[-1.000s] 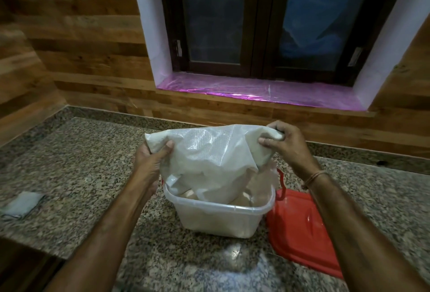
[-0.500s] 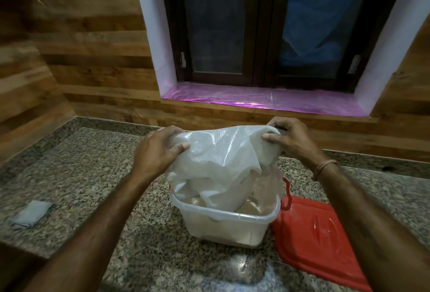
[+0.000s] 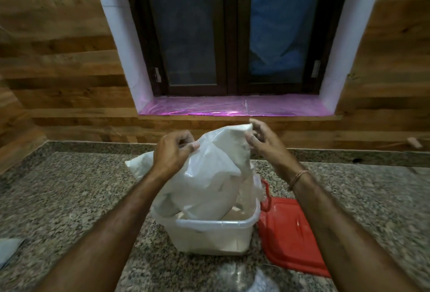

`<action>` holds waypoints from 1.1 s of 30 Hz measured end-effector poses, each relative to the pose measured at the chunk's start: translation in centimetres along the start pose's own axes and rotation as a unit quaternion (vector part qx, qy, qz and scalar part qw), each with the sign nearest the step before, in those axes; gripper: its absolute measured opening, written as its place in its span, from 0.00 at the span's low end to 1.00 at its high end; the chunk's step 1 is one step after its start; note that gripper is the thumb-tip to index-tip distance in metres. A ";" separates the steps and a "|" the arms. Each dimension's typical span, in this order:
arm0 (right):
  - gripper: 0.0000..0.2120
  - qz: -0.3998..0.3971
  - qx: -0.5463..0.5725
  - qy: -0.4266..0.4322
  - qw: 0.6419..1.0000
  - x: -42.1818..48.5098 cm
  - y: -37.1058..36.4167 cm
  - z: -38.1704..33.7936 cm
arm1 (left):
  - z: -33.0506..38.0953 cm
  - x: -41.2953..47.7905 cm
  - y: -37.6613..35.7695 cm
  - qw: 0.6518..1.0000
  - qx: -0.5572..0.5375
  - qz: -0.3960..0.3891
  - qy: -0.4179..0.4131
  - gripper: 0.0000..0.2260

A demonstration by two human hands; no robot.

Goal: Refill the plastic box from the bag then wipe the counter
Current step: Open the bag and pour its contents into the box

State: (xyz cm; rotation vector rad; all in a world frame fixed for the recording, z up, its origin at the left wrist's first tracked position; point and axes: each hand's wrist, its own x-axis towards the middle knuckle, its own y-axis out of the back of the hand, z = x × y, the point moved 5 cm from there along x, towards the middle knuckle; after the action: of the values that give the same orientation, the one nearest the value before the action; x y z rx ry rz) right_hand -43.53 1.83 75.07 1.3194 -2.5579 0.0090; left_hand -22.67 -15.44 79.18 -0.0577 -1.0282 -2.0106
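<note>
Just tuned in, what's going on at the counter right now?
A person is emptying a white bag into the plastic box on the granite counter. The left hand and right hand pinch its upturned end, mouth down in the box. The red lid lies beside it.

The bag (image 3: 209,175) hides most of the plastic box's (image 3: 209,238) inside, so how full it is cannot be told. The red lid's (image 3: 290,233) left edge sits behind the box. A grey cloth (image 3: 8,251) is cut off at the left edge, blurred.
</note>
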 end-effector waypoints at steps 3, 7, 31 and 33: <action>0.19 -0.044 0.009 -0.010 0.999 -2.0 -0.4 2.7 | -0.8 0.5 0.2 0.997 -0.080 -0.007 0.008 0.10; 0.12 -0.011 0.002 -0.038 0.999 -2.6 -1.3 5.2 | -1.5 0.4 -0.1 0.988 -0.154 -0.029 0.003 0.10; 0.06 0.099 0.014 -0.003 0.995 -3.5 -1.9 4.6 | 5.5 4.9 -3.0 0.999 -0.033 0.001 -0.040 0.10; 0.05 0.116 -0.007 -0.010 0.993 -3.9 -1.6 5.2 | 4.8 4.7 -2.9 0.996 -0.090 0.006 -0.018 0.09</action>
State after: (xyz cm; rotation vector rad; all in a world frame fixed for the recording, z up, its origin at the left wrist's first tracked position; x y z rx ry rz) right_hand -41.29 3.39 68.98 1.0149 -2.7082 0.0210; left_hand -29.15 -14.46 82.29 -0.1953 -0.8646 -2.0920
